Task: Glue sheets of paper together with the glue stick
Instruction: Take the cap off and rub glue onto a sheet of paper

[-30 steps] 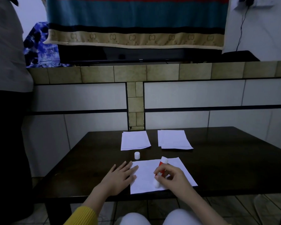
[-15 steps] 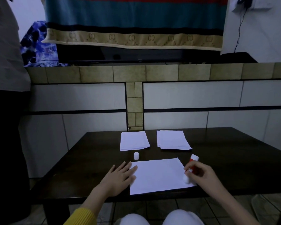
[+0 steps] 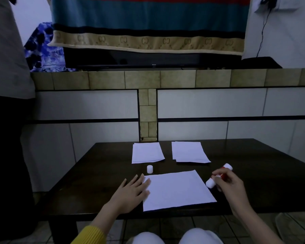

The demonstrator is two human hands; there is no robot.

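Gripping glue stick (tilted), right hand, beside sheet

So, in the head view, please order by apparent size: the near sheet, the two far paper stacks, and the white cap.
1. Near sheet, largest, though it also lies nearest the camera.
2. Left stack and right stack: they look about alike, so no ranking between them.
3. White cap, clearly smallest.

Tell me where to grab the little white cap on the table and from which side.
Pinch the cap across its round side wall, coming from above. It stands upright and alone on the table, just beyond the left hand, probably the nearer one.
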